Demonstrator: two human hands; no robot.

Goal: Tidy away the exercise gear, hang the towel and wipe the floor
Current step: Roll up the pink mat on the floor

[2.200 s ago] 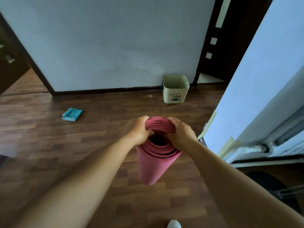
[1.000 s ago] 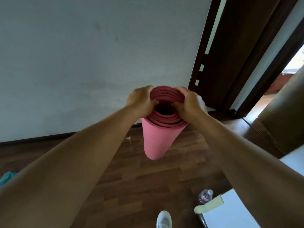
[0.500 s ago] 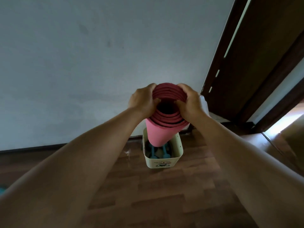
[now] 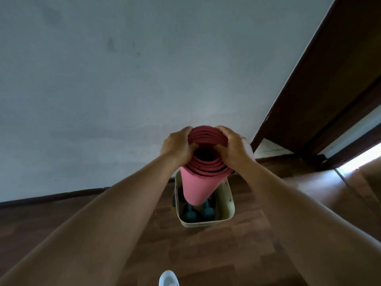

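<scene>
Two hands, left (image 4: 175, 148) and right (image 4: 234, 149), clasp the top rim of the rolled mat (image 4: 201, 180), fingers curled around it; its foot hangs inside the bin (image 4: 226, 209) above the dumbbells (image 4: 188, 213). Lower it upright, beside them.

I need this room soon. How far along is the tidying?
Done, it seems: blue dumbbells already lie in the cream bin by the wall. In hand: the left hand and right hand grip the top of the rolled pink mat, its lower end inside the bin's rim; whether it rests on the bottom I can't tell. Left: letting go of the mat, then the towel and the floor wipe; no towel or cloth shows here.
</scene>
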